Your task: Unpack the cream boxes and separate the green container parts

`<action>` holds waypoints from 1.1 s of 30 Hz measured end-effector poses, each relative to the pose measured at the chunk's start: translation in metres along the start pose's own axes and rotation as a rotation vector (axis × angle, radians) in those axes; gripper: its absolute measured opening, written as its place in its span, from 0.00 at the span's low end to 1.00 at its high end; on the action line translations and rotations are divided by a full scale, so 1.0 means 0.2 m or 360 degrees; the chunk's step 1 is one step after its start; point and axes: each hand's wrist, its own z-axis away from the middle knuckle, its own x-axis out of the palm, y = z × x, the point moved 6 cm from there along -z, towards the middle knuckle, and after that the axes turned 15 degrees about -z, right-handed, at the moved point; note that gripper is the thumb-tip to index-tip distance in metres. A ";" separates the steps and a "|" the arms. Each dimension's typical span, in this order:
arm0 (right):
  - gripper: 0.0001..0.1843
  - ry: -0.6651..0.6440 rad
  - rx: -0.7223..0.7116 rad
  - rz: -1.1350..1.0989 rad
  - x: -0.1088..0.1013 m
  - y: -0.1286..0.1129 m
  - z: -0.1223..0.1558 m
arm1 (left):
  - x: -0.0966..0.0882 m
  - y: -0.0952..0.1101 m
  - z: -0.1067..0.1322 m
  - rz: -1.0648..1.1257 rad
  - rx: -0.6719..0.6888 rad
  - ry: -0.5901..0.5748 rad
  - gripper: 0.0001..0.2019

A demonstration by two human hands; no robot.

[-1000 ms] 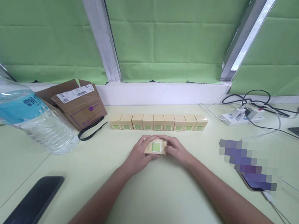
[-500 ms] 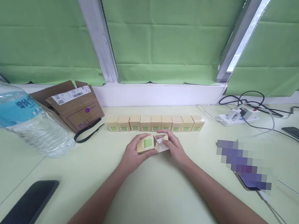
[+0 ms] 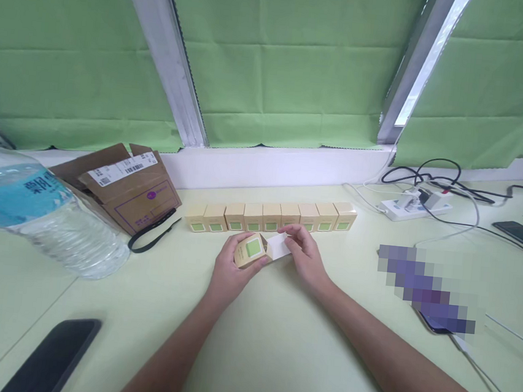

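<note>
Left hand (image 3: 229, 270) grips the small carton (image 3: 250, 250), lying sideways, open end pointing right; right hand (image 3: 304, 258) pinches its white flap (image 3: 279, 245) just beside.

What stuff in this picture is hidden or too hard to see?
Head view:
Inside of the small box in the left hand: its opening faces the right hand, which pinches the white flap.
Print on the row of boxes: too small.
Thing right of them: a pixel patch covers it.
Water bottle: cut by the left edge.
</note>
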 end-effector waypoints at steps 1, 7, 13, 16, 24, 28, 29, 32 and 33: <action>0.10 0.0002 -0.0020 0.0012 0.00 0.00 0.00 | 0.00 0.01 0.00 -0.0020 0.0028 0.0004 0.26; 0.10 -0.0066 -0.0077 0.0029 0.03 -0.03 0.02 | 0.01 0.02 0.01 -0.0104 0.0066 0.0028 0.24; 0.10 -0.0266 -0.0204 0.0231 0.07 -0.07 0.04 | 0.00 0.03 0.01 -0.0111 0.0044 0.0052 0.24; 0.11 -0.0371 -0.0276 0.0383 0.10 -0.08 0.06 | -0.01 0.05 0.01 -0.0131 0.0024 0.0057 0.23; 0.10 -0.0417 -0.0288 0.0360 0.12 -0.08 0.06 | -0.02 0.08 0.03 -0.0163 0.0044 0.0024 0.21; 0.08 -0.0399 -0.0330 0.0327 0.13 -0.11 0.06 | -0.01 0.09 0.03 -0.0183 0.0107 0.0011 0.21; 0.08 -0.0396 -0.0337 0.0319 0.13 -0.12 0.06 | -0.01 0.09 0.03 -0.0188 0.0126 0.0014 0.21; 0.07 -0.0395 -0.0341 0.0291 0.13 -0.12 0.06 | 0.00 0.09 0.04 -0.0219 0.0193 0.0025 0.22; 0.07 -0.0394 -0.0337 0.0280 0.12 -0.12 0.06 | 0.01 0.09 0.04 -0.0235 0.0230 0.0036 0.22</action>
